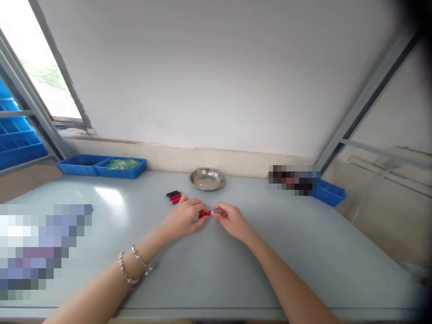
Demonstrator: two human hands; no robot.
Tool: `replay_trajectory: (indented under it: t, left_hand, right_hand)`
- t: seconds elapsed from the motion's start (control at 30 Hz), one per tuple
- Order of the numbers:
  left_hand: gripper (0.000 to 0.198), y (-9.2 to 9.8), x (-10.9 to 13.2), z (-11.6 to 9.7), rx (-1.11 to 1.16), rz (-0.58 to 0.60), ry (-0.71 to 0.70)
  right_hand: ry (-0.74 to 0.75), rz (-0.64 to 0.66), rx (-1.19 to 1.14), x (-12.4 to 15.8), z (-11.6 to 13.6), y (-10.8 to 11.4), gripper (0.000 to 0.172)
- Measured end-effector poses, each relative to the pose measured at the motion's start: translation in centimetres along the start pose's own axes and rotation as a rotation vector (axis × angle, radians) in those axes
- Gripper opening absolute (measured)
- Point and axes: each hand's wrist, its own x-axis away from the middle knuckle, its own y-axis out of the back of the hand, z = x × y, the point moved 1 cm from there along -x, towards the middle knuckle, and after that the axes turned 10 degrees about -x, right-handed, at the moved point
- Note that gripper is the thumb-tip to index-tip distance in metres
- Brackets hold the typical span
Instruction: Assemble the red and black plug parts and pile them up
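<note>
Between my two hands, just above the grey table, is a slim red piece [204, 215] with a silvery metal end [213, 211]. My left hand [187, 215] pinches the red part between thumb and fingers. The fingers of my right hand [231, 218] are closed on the metal end. Its exact kind is too small to make out. Beyond my left hand lie similar red pieces [174, 198] and a black piece [173, 193], side by side, with thin metal tips. Bracelets circle my left wrist.
A round steel dish [207, 179] stands near the wall. Blue bins [125, 172] sit at the back left, one holding green material. Another blue bin [329, 192] is at the back right, beside a blurred patch. A pixelated area covers the table's left side. Metal posts flank the table.
</note>
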Motion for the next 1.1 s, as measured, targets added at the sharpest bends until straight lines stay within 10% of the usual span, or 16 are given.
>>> replay_trajectory:
  t: [0.8,1.1]
  left_hand:
    - [0.016,-0.1,0.0,-0.3,0.012,0.019,-0.039]
    - [0.018,0.1,0.0,-0.1,0.004,0.02,-0.018]
  right_hand:
    - [0.099,0.007,0.194,0.2,0.1,0.1,0.034]
    - [0.091,0.032,0.091,0.1,0.2,0.3,0.013]
